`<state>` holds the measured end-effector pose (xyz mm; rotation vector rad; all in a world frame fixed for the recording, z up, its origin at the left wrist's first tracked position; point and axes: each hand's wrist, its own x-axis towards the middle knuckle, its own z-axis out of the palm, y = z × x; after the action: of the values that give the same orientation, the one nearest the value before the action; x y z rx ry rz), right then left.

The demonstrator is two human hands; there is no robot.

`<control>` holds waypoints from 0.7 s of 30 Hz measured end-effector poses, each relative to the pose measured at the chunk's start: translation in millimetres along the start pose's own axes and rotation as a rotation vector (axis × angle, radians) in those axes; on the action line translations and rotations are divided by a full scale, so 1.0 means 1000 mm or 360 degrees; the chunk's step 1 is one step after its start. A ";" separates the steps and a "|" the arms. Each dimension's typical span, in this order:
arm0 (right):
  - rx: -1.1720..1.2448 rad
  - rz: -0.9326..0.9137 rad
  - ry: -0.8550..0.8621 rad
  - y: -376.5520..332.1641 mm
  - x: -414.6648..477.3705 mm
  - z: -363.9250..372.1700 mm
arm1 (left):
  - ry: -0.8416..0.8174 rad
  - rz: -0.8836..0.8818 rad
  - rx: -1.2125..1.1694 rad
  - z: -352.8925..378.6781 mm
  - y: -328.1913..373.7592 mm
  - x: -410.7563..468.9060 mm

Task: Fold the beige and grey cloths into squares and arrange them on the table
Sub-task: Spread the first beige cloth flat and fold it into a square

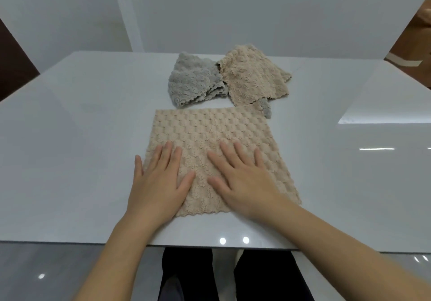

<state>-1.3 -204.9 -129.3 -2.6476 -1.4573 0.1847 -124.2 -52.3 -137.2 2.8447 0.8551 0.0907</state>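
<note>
A beige textured cloth [217,128] lies spread flat on the white table [81,137], close to the near edge. My left hand [161,181] lies flat with straight fingers on its near left part, the little finger off the cloth on the table. My right hand [242,181] presses flat on its near right part. Behind it lies a crumpled grey cloth [193,81]. A second beige cloth [251,76] lies rumpled to the right of the grey one, and a grey corner [266,108] pokes out beneath it.
The table's near edge [210,246] runs just below my wrists, with dark trouser legs [186,275] under it. A brown door or cabinet [412,39] stands at the far right. White walls rise behind the table.
</note>
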 end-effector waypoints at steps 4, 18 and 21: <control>-0.0024 0.0118 -0.0035 0.026 -0.011 -0.006 | -0.0039 -0.0025 0.0024 -0.003 0.001 -0.002; -0.0017 0.0029 0.0077 0.048 0.089 -0.038 | 0.0125 0.0132 -0.0034 -0.053 0.032 0.098; -0.0016 0.0142 0.0005 0.060 0.108 -0.021 | -0.0182 0.0159 0.0020 -0.020 0.020 0.117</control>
<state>109.2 -145.7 -123.8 -2.7217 -1.3432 0.1815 -18.3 -1.0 -112.8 2.8711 0.6935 -0.0641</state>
